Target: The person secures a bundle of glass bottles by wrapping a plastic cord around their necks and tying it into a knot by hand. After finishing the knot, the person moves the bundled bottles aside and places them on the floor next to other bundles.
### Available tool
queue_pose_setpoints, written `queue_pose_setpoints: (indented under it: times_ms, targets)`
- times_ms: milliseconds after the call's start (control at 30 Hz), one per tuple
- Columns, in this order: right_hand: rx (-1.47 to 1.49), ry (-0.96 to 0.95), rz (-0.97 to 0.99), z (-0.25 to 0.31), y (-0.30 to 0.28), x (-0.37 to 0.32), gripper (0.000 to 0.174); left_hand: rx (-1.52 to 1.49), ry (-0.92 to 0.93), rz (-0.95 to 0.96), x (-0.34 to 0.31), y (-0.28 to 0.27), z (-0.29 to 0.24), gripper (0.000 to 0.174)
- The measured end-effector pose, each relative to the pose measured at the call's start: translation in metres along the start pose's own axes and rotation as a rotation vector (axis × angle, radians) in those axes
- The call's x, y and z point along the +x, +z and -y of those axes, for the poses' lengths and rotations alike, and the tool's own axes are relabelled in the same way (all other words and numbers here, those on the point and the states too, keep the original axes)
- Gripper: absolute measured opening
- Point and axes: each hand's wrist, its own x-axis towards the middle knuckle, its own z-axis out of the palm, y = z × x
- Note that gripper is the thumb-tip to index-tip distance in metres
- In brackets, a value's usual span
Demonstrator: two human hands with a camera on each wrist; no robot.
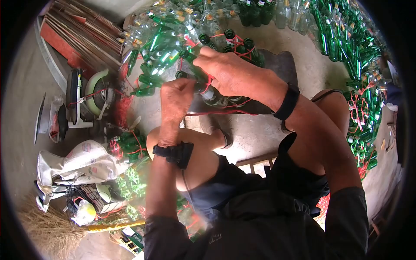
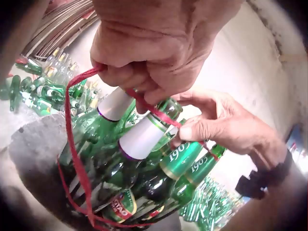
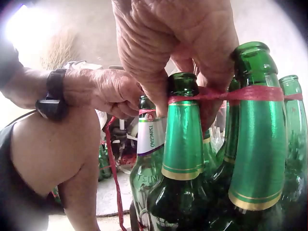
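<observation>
Concrete floor (image 1: pixel 260 134); green bottles (image 3: pixel 182 144) bundled, red string (image 3: pixel 250 93) round necks; both hands (image 1: pixel 175 97) (image 1: pixel 229 73) pinch string.

Right fingers (image 3: pixel 155 79) behind bottle necks (image 3: pixel 182 127)

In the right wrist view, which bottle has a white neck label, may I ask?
The bottle nearest the left hand; the other bottles wear green foil.

Head view: high, facing down; bound bottles (image 1: pixel 229 39) at 12 o'clock. Left wrist view: very near, looking along them. Right wrist view: close, level with necks. All three share that bundle.
</observation>
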Motion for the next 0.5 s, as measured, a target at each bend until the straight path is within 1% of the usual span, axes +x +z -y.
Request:
queue_pose_setpoints:
  times_ms: [33,67,133,167,233,267,333,367,400,433,467,500]
  targets:
    - [0.000,0.003,0.000,-0.001,0.000,-0.002,0.050,-0.018,-0.055,0.003,-0.003,0.000,0.000,0.015]
    - [0.010,-0.014,-0.022,-0.001,0.002,-0.003,0.052,-0.017,-0.058,0.002,-0.007,0.001,0.000,0.015]
    - [0.016,-0.037,-0.048,-0.003,0.003,-0.002,0.053,-0.159,-0.191,-0.069,-0.010,0.004,-0.009,0.015]
    - [0.010,-0.036,-0.045,-0.003,0.004,-0.002,0.053,-0.159,-0.191,-0.071,-0.013,0.007,-0.005,0.015]
    - [0.001,-0.039,-0.041,-0.003,0.003,-0.003,0.053,-0.304,-0.134,-0.175,-0.017,0.015,0.002,0.017]
    - [0.002,-0.039,-0.033,-0.004,0.003,-0.003,0.052,-0.307,-0.133,-0.179,-0.020,0.020,0.005,0.017]
    - [0.003,-0.045,-0.022,-0.001,0.001,-0.004,0.051,-0.474,-0.188,-0.296,-0.026,0.027,0.002,0.017]
    - [0.021,-0.004,-0.011,0.001,0.000,-0.005,0.052,-0.476,-0.188,-0.304,-0.028,0.029,0.001,0.017]
    - [0.038,0.035,0.002,0.004,-0.001,-0.005,0.052,-0.499,-0.278,-0.320,-0.031,0.030,-0.002,0.017]
    - [0.035,0.026,0.008,0.003,0.000,-0.005,0.052,-0.525,-0.367,-0.336,-0.032,0.030,-0.003,0.016]
    - [0.032,0.022,-0.003,0.001,0.000,-0.005,0.053,-0.605,-0.378,-0.302,-0.033,0.031,0.005,0.017]
    - [0.029,0.017,-0.013,0.002,-0.002,-0.005,0.054,-0.613,-0.378,-0.312,-0.033,0.031,0.005,0.017]
